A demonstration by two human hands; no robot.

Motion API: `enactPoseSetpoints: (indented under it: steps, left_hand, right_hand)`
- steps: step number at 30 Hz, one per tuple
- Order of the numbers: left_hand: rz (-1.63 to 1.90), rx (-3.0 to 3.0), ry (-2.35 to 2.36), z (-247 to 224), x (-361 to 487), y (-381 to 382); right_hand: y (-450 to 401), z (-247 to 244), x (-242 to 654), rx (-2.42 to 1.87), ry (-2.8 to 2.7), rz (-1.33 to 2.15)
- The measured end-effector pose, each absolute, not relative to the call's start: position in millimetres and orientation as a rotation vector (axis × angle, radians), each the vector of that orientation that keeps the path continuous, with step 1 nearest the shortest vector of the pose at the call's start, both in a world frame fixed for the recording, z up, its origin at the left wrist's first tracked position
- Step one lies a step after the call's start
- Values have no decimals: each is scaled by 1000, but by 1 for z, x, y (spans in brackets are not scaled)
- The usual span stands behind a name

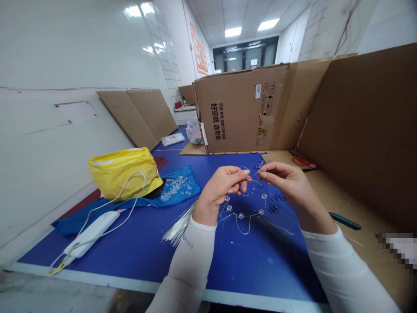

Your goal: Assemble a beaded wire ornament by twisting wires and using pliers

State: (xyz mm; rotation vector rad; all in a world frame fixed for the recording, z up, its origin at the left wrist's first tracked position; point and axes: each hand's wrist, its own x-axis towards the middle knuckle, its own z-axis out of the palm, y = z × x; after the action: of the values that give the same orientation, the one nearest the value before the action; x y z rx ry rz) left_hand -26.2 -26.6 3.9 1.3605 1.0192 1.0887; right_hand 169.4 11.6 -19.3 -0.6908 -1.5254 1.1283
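My left hand (221, 184) and my right hand (283, 182) are raised over the blue tabletop (260, 269), their fingertips nearly meeting. Each pinches a thin wire at the top of a loop of beaded wire (244, 211) strung with transparent round beads. The loop hangs below my hands, and its lower part rests near the tabletop. Under my left wrist lies a bundle of straight silver wires (179, 227). Loose transparent beads (174, 188) are heaped on a blue cloth (184, 187) to the left of my left hand.
A yellow plastic bag (124, 174) sits left of the beads, beside a white corded device (91, 232). Red-handled scissors (302, 161) and green-handled pliers (345, 221) lie on cardboard (358, 195) to the right. A large cardboard box panel (241, 108) stands ahead.
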Motion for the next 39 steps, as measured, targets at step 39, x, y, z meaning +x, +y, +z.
enactPoseSetpoints:
  steps: [39]
  left_hand:
    - [1137, 1360, 1030, 3, -25, -25]
  right_hand:
    - [2, -21, 162, -779, -1561, 810]
